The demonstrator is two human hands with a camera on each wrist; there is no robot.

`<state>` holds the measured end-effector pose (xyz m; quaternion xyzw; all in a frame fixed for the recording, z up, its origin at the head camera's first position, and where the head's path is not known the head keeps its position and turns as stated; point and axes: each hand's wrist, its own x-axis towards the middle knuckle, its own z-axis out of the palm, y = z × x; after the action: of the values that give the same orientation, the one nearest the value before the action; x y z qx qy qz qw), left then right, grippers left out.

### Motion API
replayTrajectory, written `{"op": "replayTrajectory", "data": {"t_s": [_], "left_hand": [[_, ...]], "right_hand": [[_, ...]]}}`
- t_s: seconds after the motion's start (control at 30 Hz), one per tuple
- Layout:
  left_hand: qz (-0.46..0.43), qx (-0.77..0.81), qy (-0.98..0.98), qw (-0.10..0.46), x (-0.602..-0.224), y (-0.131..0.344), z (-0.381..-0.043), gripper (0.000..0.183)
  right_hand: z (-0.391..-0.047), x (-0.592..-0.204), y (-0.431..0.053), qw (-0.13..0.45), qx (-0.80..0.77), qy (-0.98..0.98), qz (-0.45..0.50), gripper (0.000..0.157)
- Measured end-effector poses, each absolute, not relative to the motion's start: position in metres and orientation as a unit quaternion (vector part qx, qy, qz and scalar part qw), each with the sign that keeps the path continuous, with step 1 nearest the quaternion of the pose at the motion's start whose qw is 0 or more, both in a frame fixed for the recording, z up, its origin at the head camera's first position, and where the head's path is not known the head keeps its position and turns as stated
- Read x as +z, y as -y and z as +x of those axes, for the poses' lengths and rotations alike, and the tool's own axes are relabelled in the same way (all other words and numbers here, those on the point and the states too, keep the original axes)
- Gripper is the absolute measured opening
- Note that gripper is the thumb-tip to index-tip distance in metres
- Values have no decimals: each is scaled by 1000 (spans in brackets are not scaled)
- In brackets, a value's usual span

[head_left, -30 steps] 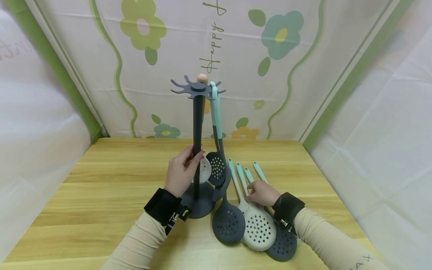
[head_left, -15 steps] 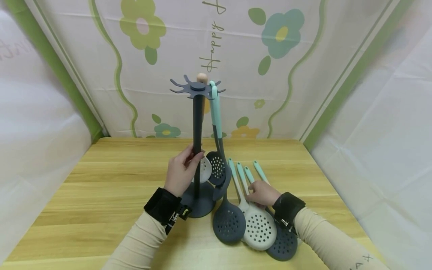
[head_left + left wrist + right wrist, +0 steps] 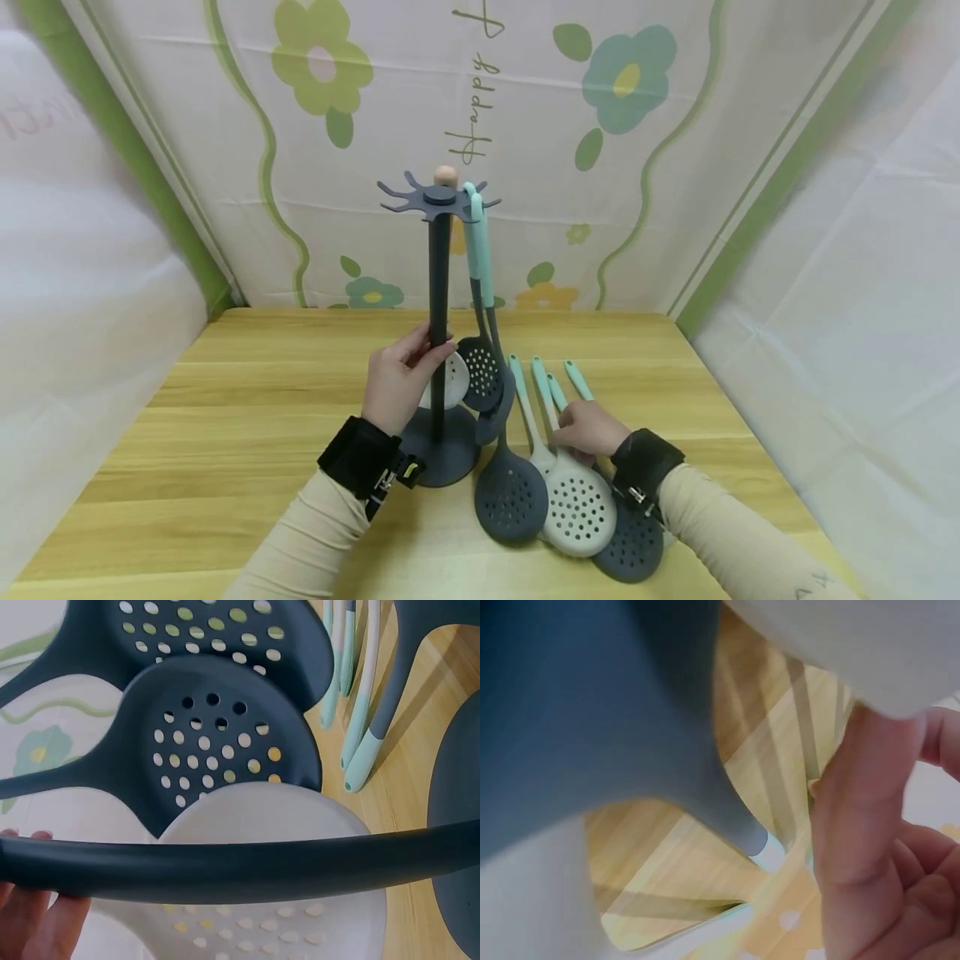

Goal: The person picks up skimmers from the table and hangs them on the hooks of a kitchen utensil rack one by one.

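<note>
My left hand (image 3: pixel 396 383) grips the dark upright pole (image 3: pixel 439 275) of a utensil stand; its fingertips (image 3: pixel 64 922) curl behind the pole in the left wrist view. On the stand hang two dark skimmers (image 3: pixel 217 750) with teal handles and a white one (image 3: pixel 337 817), partly behind the pole. My right hand (image 3: pixel 592 429) pinches a white skimmer (image 3: pixel 579 512) near its neck, among several utensils at the table's right. In the right wrist view a finger (image 3: pixel 862 802) meets the white edge, while the thumb side is partly hidden.
One dark skimmer (image 3: pixel 510 496) lies left of the held skimmer, another (image 3: pixel 630 542) to its right. Teal handle ends (image 3: pixel 516 367) point toward the back. The stand's round base (image 3: pixel 442 454) and hooked top (image 3: pixel 440 200) take up the middle. White flowered cloth (image 3: pixel 480 108) backs the wooden table (image 3: pixel 247 450).
The right hand and the white skimmer's handle have shifted slightly to the right. The left hand keeps its grip on the pole, and the view has tilted a little.
</note>
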<state>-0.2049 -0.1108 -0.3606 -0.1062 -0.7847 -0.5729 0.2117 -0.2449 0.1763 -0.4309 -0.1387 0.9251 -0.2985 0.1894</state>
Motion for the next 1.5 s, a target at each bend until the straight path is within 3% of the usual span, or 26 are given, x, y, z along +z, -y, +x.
{"op": "replayTrajectory", "data": {"t_s": [0.2,0.47,0.7,0.97,1.17,1.5], "left_hand": [[-108,-566,785,226,-360,111,-204,30],[-180,-505,808,243,-367,114,-207,20],[-225,-505,818,159,-360,127,-209,25],[-212,-528,818,83,-353,137,-213,37],[-211,-539,811,85,-355,138,-213,41],[-187,-530,818,120,-358,134,-212,32]], "right_hand": [[-244,-424,-180,176,-337,-916,-128,14],[-247,-419,-184,152,-352,-917,-114,34],[-247,-414,-185,129,-359,-916,-123,35],[-247,-405,-185,111,-371,-915,-116,42],[-248,-402,-184,106,-365,-918,-110,42],[-250,-396,-184,83,-337,-930,-123,41]]}}
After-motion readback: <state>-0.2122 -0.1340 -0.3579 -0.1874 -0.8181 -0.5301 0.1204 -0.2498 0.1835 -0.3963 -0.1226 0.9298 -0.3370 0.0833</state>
